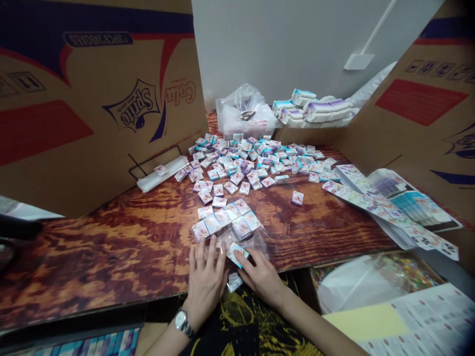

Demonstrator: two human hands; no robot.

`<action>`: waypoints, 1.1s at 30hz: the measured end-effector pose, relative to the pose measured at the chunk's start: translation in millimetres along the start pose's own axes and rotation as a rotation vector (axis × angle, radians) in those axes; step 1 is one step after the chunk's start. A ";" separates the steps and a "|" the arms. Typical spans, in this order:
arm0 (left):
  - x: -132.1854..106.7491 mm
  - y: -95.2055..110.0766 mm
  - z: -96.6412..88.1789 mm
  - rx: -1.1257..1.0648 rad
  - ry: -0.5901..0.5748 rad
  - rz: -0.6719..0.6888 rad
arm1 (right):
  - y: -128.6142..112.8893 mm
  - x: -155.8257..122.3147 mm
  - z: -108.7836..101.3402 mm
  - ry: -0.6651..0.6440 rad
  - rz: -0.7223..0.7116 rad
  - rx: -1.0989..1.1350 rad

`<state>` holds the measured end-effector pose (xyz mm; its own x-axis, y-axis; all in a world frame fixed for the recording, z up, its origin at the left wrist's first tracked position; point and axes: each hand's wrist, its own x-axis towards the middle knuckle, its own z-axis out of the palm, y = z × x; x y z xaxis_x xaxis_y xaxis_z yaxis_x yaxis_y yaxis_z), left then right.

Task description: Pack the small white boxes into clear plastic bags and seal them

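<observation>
Clear plastic bag holding small printed cartons; right hand gripping one carton, left hand open against the bag.

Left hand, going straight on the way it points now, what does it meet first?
The left hand would most likely meet the small printed box at the near corner of the packed group, lying on clear plastic. Depth is unclear; the fingertips may almost touch it.
</observation>
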<state>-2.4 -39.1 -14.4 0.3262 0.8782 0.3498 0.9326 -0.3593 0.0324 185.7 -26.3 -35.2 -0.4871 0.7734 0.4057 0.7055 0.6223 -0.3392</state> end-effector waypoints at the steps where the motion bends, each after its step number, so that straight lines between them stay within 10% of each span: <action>1: 0.2 -0.4 0.6 0.014 -0.010 -0.008 | 0.1 -0.7 0.2 0.001 -0.002 -0.001; 8: -0.9 -3.4 5.7 0.023 0.005 -0.041 | 3.2 -21.2 -5.9 0.019 0.029 0.018; 17: -6.6 -2.3 10.8 0.012 0.038 0.004 | 3.3 28.2 40.7 0.035 0.176 -0.195; 28: -7.6 -4.5 8.0 -0.011 0.043 0.023 | -7.6 15.8 13.2 -0.184 -0.069 -0.161; 33: -8.3 -6.7 6.7 -0.003 0.015 0.032 | -3.2 44.7 19.2 -0.357 0.051 -0.192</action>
<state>-10.3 -41.8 -23.8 0.3534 0.8615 0.3647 0.9213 -0.3882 0.0243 151.8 8.6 -32.2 -0.5735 0.8170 0.0606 0.8000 0.5744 -0.1732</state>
